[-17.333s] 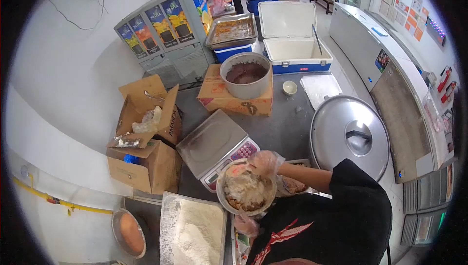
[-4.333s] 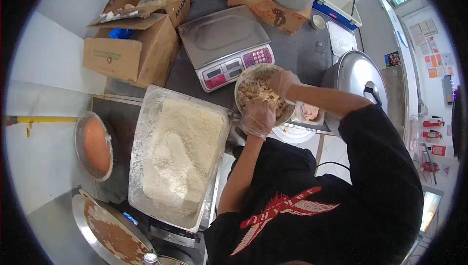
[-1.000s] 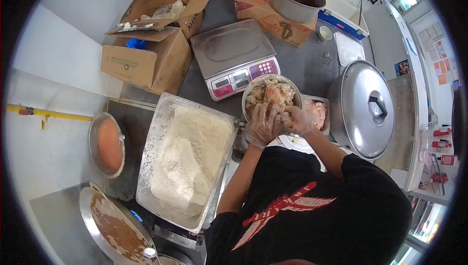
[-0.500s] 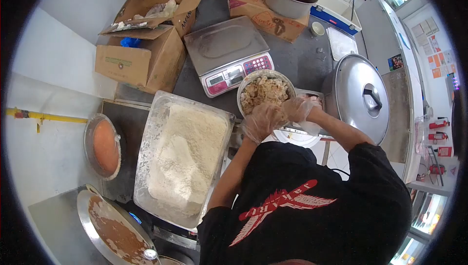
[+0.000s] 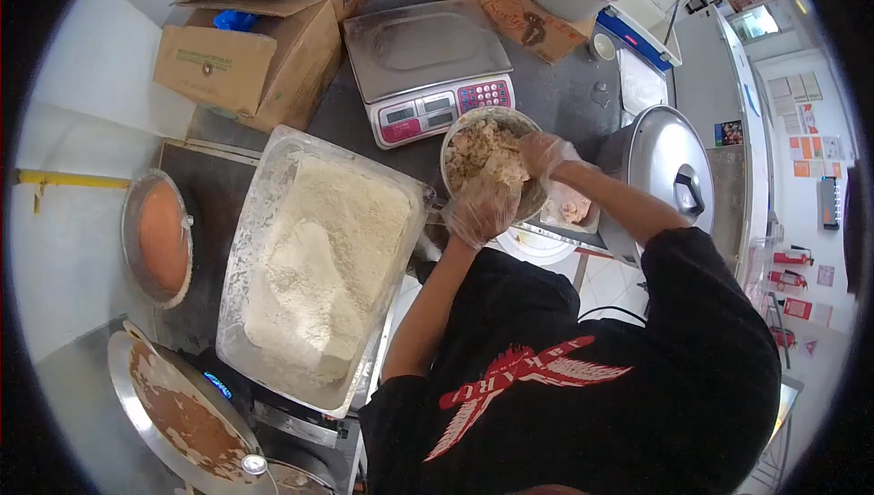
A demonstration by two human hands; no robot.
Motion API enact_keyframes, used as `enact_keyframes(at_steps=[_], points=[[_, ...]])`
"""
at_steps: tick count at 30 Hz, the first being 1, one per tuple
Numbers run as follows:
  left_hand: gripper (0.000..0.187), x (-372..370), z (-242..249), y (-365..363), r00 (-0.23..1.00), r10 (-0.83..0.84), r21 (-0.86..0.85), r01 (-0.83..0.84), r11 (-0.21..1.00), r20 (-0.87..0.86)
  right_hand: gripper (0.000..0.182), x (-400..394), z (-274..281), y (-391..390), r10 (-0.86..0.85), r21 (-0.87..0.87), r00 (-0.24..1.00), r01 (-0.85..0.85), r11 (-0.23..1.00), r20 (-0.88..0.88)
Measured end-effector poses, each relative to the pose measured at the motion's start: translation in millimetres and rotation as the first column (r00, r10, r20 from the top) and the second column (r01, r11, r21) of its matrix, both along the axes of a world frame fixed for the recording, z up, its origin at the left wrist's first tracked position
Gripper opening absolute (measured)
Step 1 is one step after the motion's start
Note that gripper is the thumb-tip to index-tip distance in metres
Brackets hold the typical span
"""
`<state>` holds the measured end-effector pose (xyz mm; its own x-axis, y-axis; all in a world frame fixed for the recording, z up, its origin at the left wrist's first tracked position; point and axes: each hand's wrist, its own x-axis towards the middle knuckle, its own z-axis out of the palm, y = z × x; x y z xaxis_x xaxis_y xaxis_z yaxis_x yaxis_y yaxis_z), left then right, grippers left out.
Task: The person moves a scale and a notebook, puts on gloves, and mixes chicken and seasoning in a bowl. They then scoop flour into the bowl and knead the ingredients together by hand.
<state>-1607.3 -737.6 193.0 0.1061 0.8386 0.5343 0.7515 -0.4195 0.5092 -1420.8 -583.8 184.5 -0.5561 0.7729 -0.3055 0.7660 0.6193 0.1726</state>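
Step in hand: both gloved hands work the floured pieces in the metal bowl, which sits on the tabletop just in front of the scale and beside the flour tray.
Left hand: at the bowl's near rim, fingers curled over food — closed on a clump or only pressing it, I cannot tell.
Right hand: at the bowl's right side, fingers bent into the mix; the two hands are apart, one on each side of the heap.
Doing it well: as I judge it, lift from the bottom and turn the pieces over rather than squeeze, so that the coating stays dry and even; keep one hand against the rim so that the bowl does not slide toward the table edge.
Gloves: thin clear plastic, crinkled, dusted with flour — likely slippery on wet pieces.
Bowl: round, shiny steel, heaped with lumpy beige pieces.
Flour tray: deep rectangular clear container, rounded corners, off-white powder piled unevenly, walls dusted.
Small tray: shallow metal, pale pink pieces inside, touching the bowl's right side.
Big lid: domed grey metal with a dark handle.
Scale: flat steel platter, bare, with red and white keypad.
Boxes: brown cardboard, flaps open.
Left of the tray: a round pan with an orange, smooth content.
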Motion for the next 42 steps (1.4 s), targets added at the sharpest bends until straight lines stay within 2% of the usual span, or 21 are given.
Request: enact_keyframes(at_steps=[1, 4, 5, 7, 9, 10, 11, 13, 15, 17, 18, 20, 23, 24, 26, 30, 31, 33, 36, 39, 42], points=[[0.026, -1, 3, 2, 1.0, 0.0, 0.026, 0.0, 1.0, -0.005, 0.022, -13, 4, -10, -0.041, -0.014, 0.999, 0.041, 0.999, -0.013], [0.029, -5, 12, 3, 1.0, -0.008, 0.139, 0.007, 0.99, 0.003, 0.026, -8, -38, -19, 0.079, -0.089, 0.971, -0.101, 0.991, -0.225], [0.031, -4, 8, 2, 1.0, -0.029, 0.072, 0.029, 0.997, -0.005, 0.027, -5, -37, -25, 0.082, -0.168, 0.977, -0.115, 0.979, -0.196], [0.035, -4, -6, -6, 0.998, -0.064, -0.075, 0.062, 0.995, -0.021, 0.029, -19, 11, -48, 0.093, -0.27, 0.98, -0.139, 0.953, -0.176], [0.035, -6, 1, -1, 0.998, -0.057, 0.028, 0.057, 0.998, 0.013, 0.029, -34, 56, -51, 0.098, -0.249, 0.971, -0.153, 0.956, -0.219], [0.034, -6, 4, -4, 0.998, -0.055, 0.068, 0.053, 0.996, 0.033, 0.025, -49, 91, -50, 0.132, -0.296, 0.99, -0.143, 0.944, -0.058], [0.031, -2, 7, -5, 0.994, -0.017, -0.036, 0.021, 0.999, 0.108, 0.021, -64, 125, -49, 0.182, -0.345, 0.978, -0.138, 0.929, 0.098], [0.04, -5, 13, -2, 0.999, 0.009, 0.062, -0.012, 0.998, 0.043, 0.022, -66, 154, -36, 0.198, -0.231, 0.98, -0.186, 0.955, 0.031], [0.041, -7, 9, 2, 0.999, 0.025, 0.118, -0.029, 0.993, 0.028, 0.022, -73, 149, -22, 0.16, -0.156, 0.987, -0.155, 0.976, 0.024], [0.035, -4, -2, 3, 0.998, 0.024, 0.094, -0.029, 0.995, 0.061, 0.018, -81, 147, -18, 0.23, -0.014, 0.958, -0.231, 0.973, 0.171], [0.032, -3, -5, 4, 0.997, 0.029, 0.066, -0.034, 0.997, 0.078, 0.017, -87, 140, -12, 0.282, -0.002, 0.95, -0.285, 0.959, 0.134], [0.026, 2, -1, -5, 0.993, 0.045, -0.067, -0.037, 0.997, 0.112, 0.014, -90, 115, -1, 0.368, 0.024, 0.928, -0.37, 0.929, 0.061], [0.024, 11, -15, -3, 0.995, 0.063, -0.27, -0.041, 0.962, 0.073, 0.013, -82, 75, 5, 0.396, 0.024, 0.905, -0.404, 0.914, 0.157], [0.024, 11, -10, -2, 0.996, 0.061, -0.268, -0.043, 0.962, 0.06, 0.013, -80, 60, 7, 0.409, 0.042, 0.896, -0.421, 0.906, 0.173], [0.026, 3, 3, -5, 0.999, 0.037, -0.269, -0.031, 0.963, 0.018, 0.021, -72, 40, 23, 0.403, -0.063, 0.883, -0.4, 0.914, 0.241], [0.023, 12, -18, -1, 0.993, 0.115, -0.037, -0.115, 0.993, 0.001, 0.022, -41, 25, 58, 0.489, -0.545, 0.813, -0.266, 0.795, 0.317], [0.023, 11, -17, 4, 0.994, 0.113, 0.007, -0.113, 0.994, 0.013, 0.022, -32, 22, 56, 0.478, -0.584, 0.821, -0.232, 0.778, 0.311], [0.022, 8, -7, 2, 0.996, 0.083, -0.111, -0.079, 0.991, 0.028, 0.022, -19, 10, 44, 0.41, -0.623, 0.863, -0.151, 0.768, 0.296], [0.021, 10, -10, 1, 0.996, 0.043, -0.158, -0.03, 0.987, 0.08, 0.022, -14, -15, 14, 0.216, -0.64, 0.952, -0.03, 0.767, 0.214], [0.02, 5, -1, 5, 0.995, 0.096, 0.0, -0.096, 0.995, 0.016, 0.023, -13, -27, -6, 0.007, -0.675, 0.993, 0.073, 0.734, 0.115], [0.022, 8, -4, 2, 0.996, 0.085, -0.005, -0.085, 0.996, 0.039, 0.023, -7, -37, -22, -0.171, -0.742, 0.985, 0.129, 0.658, 0.019]])
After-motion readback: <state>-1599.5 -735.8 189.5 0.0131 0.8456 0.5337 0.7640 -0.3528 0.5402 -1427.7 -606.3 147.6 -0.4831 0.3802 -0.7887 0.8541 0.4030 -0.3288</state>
